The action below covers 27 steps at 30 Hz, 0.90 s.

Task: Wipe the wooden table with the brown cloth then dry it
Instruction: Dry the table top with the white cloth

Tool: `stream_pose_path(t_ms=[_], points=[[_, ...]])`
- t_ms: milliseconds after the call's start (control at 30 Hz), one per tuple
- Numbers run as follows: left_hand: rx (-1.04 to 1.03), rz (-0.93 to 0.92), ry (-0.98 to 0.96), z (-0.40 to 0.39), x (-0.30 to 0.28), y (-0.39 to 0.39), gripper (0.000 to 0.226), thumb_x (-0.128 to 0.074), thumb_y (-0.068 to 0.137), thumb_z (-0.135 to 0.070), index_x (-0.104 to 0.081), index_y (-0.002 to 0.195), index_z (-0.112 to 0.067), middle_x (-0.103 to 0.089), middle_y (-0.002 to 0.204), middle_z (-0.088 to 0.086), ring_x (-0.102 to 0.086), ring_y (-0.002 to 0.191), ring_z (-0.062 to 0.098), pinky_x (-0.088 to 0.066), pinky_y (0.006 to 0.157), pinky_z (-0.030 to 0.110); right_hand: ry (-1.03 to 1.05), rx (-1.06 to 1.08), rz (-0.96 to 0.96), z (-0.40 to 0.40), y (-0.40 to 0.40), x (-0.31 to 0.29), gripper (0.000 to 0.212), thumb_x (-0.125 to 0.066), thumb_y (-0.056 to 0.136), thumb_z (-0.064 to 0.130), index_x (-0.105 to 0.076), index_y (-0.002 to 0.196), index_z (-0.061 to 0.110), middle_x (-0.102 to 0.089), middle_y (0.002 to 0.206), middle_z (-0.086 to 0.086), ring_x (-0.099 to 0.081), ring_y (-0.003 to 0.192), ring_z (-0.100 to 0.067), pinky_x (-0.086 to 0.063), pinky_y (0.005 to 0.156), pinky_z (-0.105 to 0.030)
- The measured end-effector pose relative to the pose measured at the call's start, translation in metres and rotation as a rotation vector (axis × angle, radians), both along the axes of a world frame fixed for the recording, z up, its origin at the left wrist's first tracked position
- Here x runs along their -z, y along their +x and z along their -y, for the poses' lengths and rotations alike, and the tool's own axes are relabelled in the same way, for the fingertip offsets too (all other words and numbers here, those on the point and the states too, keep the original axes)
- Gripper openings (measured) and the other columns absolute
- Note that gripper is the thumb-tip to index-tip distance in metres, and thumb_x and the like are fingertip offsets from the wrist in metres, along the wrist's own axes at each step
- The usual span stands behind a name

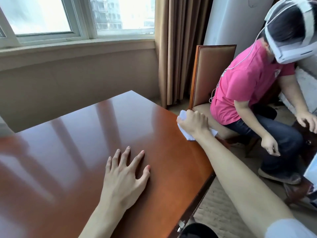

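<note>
head view: white cloth at the worktop's right edge

head view shows the right hand (192, 122) right of the middle, fingers (199, 117) curled round a white cloth (182, 115) at the right edge of the shiny wooden worktop (85, 134). the left hand (125, 172) lies flat lower down, fingers spread. the cloth looks soft and light, best bunched in the palm. no brown cloth shows.

You have one wooden desk (85, 134), one white cloth (183, 117), your two hands, one chair (214, 74), one seated person (248, 86) and one curtain (181, 48).
</note>
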<state>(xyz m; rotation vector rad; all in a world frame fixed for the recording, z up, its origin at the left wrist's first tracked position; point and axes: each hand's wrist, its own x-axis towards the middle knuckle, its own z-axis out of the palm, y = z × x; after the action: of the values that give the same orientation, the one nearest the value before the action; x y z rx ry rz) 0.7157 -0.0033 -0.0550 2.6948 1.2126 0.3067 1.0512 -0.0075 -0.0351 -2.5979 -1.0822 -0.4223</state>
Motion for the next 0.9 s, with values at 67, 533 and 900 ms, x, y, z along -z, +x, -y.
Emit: stream_pose_path(t_ms=[67, 533, 900], points=[[-0.003, -0.004, -0.02, 0.0, -0.003, 0.0, 0.062, -0.024, 0.094, -0.072, -0.022, 0.154, -0.054, -0.015, 0.167, -0.006, -0.003, 0.155, 0.022, -0.001, 0.126, 0.042, 0.006, -0.104, 0.028, 0.019, -0.033, 0.001, 0.042, -0.054, 0.087, 0.056, -0.064, 0.086, 0.014, -0.072, 0.091, -0.016, -0.07, 0.088, -0.041, -0.044, 0.069, -0.039], [-0.057, 0.089, -0.144, -0.028, -0.021, -0.15, 0.043, -0.042, 0.104, -0.042, -0.051, 0.145, -0.028, -0.04, 0.155, 0.008, -0.03, 0.147, 0.025, -0.031, 0.118, 0.041, -0.041, -0.75, 0.107, 0.084, -0.358, 0.009, 0.048, -0.04, 0.087, 0.063, -0.058, 0.094, 0.019, -0.065, 0.085, 0.001, -0.067, 0.071, -0.032, -0.036, 0.061, -0.034], [-0.526, -0.105, -0.045, -0.062, -0.013, -0.348, 0.065, -0.028, 0.093, -0.075, -0.023, 0.154, -0.052, -0.016, 0.167, 0.005, -0.007, 0.154, 0.031, -0.009, 0.123, 0.052, -0.026, -0.927, 0.052, -0.056, -0.462, 0.005, 0.047, -0.042, 0.086, 0.066, -0.062, 0.094, 0.024, -0.07, 0.082, 0.003, -0.067, 0.076, -0.028, -0.046, 0.068, -0.033]])
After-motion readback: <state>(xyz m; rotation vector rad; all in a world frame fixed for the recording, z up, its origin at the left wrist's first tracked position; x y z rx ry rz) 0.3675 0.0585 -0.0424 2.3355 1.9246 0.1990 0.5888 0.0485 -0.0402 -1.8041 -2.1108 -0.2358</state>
